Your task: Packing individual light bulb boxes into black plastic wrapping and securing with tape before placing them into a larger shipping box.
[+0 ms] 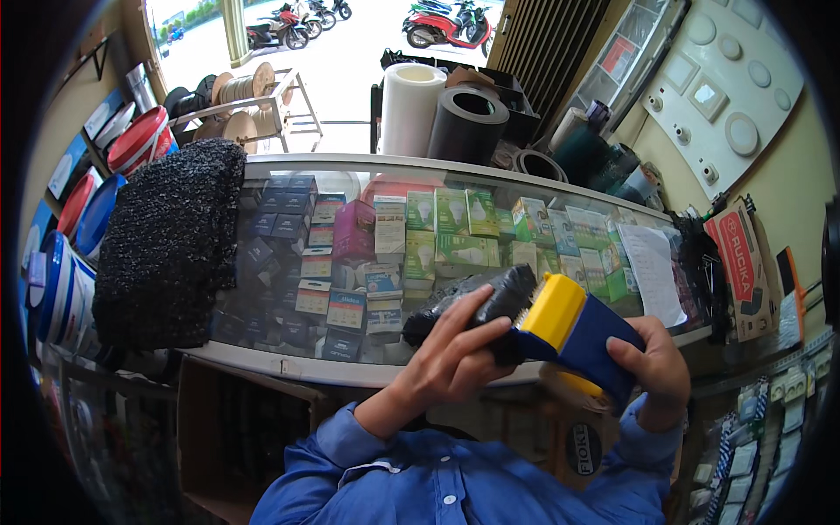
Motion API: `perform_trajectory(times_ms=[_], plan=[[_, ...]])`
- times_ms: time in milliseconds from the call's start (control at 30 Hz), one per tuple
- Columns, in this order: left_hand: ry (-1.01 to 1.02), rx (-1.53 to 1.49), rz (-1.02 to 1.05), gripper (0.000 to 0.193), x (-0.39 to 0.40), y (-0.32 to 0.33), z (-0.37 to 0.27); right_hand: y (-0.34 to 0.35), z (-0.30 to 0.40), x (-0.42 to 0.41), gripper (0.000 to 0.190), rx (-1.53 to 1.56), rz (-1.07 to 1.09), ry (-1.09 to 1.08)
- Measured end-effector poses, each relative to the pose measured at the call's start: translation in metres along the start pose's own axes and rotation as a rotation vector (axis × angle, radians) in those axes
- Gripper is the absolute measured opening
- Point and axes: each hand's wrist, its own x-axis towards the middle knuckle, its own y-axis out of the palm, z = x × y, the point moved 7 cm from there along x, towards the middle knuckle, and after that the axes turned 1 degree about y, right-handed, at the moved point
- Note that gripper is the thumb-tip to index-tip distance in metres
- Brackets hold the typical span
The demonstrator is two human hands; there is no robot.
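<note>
A package wrapped in black plastic [472, 298] is in my left hand [453, 354], whose fingers lie across its near side above the glass counter [262, 357]. My right hand [656, 361] grips a blue and yellow tape dispenser [577, 325] from the right. The dispenser's yellow head and toothed edge are against the right end of the package. Part of the tape roll shows below the dispenser, blurred. Any tape on the package is hard to tell from the black plastic.
Boxed light bulbs [453, 216] show through the counter glass. Folded black bubble wrap [170, 243] covers the left end; paper sheets [650, 269] lie at the right. Plastic film rolls [410, 108] stand behind the far edge. An open cardboard box [197, 433] is below the near edge.
</note>
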Motion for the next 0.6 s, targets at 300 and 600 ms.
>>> perform_trajectory(times_ms=[300, 600], plan=[[0.072, -0.092, 0.018, 0.042, -0.006, 0.013, -0.019, -0.010, 0.020, -0.019, 0.036, -0.245, 0.056, 0.234], [-0.303, 0.073, 0.099, 0.091, 0.025, -0.005, -0.004, 0.005, -0.025, -0.003, 0.043, 0.067, 0.019, -0.199]])
